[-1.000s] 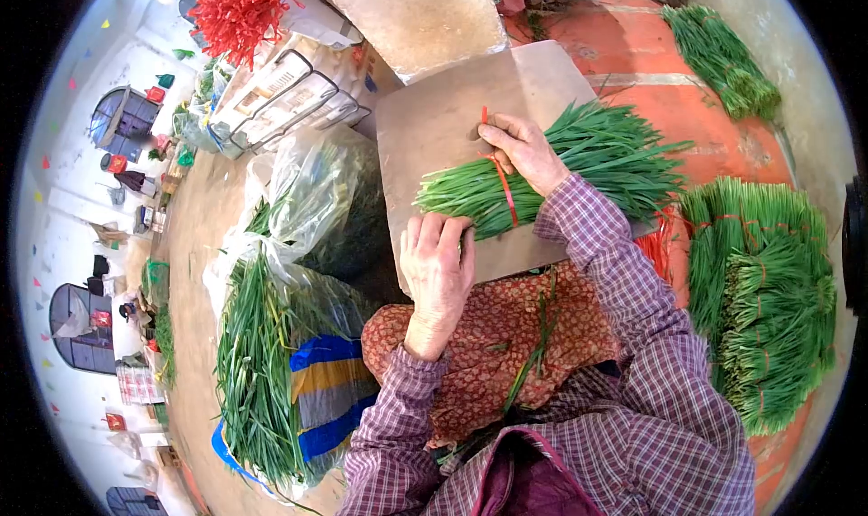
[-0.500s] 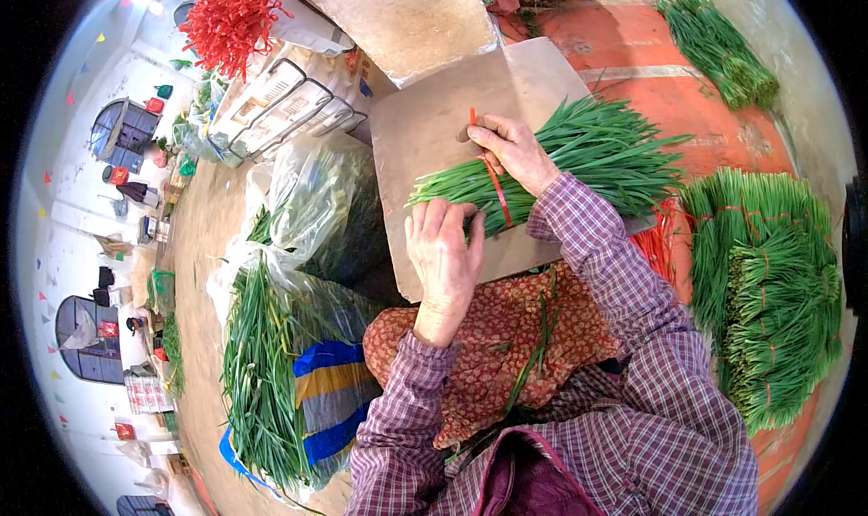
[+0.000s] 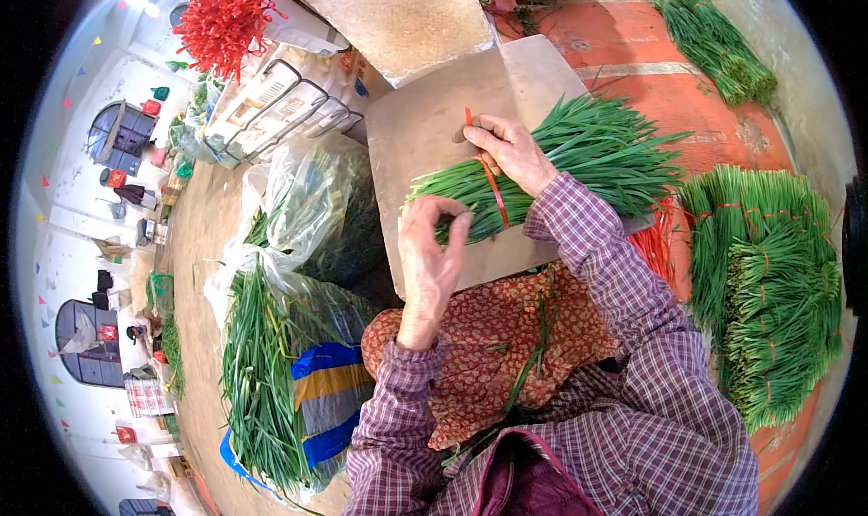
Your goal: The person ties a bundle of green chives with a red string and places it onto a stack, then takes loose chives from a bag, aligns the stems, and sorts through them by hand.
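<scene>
A bundle of long green garlic chives (image 3: 597,154) lies across a brown board (image 3: 425,127) over my lap. A red tie (image 3: 495,191) runs around the bundle near its stem ends, one end sticking up. My right hand (image 3: 515,150) is above the bundle, thumb and fingers pinched on the tie. My left hand (image 3: 430,249) is beside the stem ends, its fingers curved and the thumb apart from them. Its fingertips are close to the stems; whether they touch is partly hidden.
Tied chive bundles (image 3: 778,290) are stacked at the right, another bundle (image 3: 719,51) farther back. Loose chives (image 3: 258,362) fill a plastic bag at left. Red ties (image 3: 226,28) hang at upper left; more red strips (image 3: 660,245) lie by the board's right edge.
My left hand has shifted slightly left and its thumb and forefinger have spread apart from the stems. My right hand stays at the tie, almost unmoved.
</scene>
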Tool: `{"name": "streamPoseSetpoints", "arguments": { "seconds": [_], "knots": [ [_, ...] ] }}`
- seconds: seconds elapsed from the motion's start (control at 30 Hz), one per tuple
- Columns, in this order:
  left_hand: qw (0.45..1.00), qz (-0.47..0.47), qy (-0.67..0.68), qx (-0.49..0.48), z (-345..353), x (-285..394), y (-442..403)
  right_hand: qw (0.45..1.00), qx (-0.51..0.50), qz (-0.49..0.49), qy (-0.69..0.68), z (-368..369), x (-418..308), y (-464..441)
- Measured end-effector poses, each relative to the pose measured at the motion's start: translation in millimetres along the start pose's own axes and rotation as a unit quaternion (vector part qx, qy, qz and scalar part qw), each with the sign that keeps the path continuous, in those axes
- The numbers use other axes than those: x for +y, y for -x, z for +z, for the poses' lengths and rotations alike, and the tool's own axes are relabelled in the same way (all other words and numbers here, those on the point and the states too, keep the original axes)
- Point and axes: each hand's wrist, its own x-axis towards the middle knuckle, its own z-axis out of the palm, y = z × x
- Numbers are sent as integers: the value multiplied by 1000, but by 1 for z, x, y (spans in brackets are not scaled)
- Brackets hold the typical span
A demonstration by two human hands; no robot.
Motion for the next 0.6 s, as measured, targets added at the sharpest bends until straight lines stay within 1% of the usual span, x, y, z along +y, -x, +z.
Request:
{"name": "streamPoseSetpoints", "arguments": {
  "seconds": [0.07,0.1,0.13,0.17,0.2,0.27,0.3,0.33,0.43,0.47,0.53,0.57,0.6],
  "knots": [
    [989,-82,125,-11,-8,-2,2,1000,0,-3,-5,0,0,0],
    [963,-129,235,-15,-12,-3,3,1000,-1,-7,-11,2,-1,0],
    [923,-174,342,-19,-15,-6,4,1000,-3,-6,-12,2,-3,1],
    [916,-184,355,-13,-17,-14,5,1000,-3,-15,15,1,-4,2],
    [886,-188,424,3,-16,-28,6,999,-3,-23,41,1,-6,3],
    [827,-186,529,39,-20,-41,4,998,-3,-33,47,2,-3,3],
    [794,-187,577,38,-24,-43,2,998,-2,-43,52,2,-2,2],
    [794,-187,577,40,-27,-44,3,998,-5,-43,53,2,-2,2],
    [666,-173,720,87,-40,-57,7,998,-3,-22,55,2,-2,2],
    [650,-172,735,94,-49,-61,12,999,1,-24,46,3,-2,3],
    [654,-118,746,36,-74,-65,15,999,5,-27,38,2,-1,2],
    [739,-126,662,-8,-89,-67,18,999,3,-16,40,2,0,2],
    [812,-132,567,-51,-104,-65,20,999,1,-6,42,2,1,1]
  ]
}}
